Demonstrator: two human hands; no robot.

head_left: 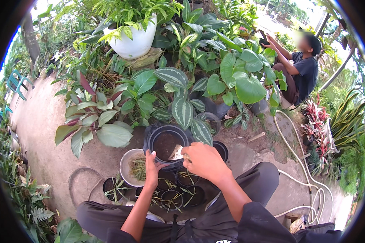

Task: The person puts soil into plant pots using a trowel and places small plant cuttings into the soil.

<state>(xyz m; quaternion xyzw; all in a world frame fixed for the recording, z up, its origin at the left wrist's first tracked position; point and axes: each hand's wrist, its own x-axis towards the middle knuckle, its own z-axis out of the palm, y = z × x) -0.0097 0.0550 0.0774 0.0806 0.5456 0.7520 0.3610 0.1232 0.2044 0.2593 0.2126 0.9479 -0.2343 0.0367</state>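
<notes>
"Where is our big dark pot (166, 128)?"

"It's in front of us, just past the little black pots (108, 185). We can see brown soil (160, 146) inside. We can't tell if it sits on the ground."

"What is our left grip (151, 170) doing?"

"It's holding the pot by its near left side, with the thumb up by the rim."

"And our right grip (207, 160)?"

"Its fingers are closed on a pale thing (176, 153) at the pot's right side. We can't tell what that is."

"What's by our left grip?"

"A pale bowl (123, 166) with grassy bits (138, 169) in it."
</notes>
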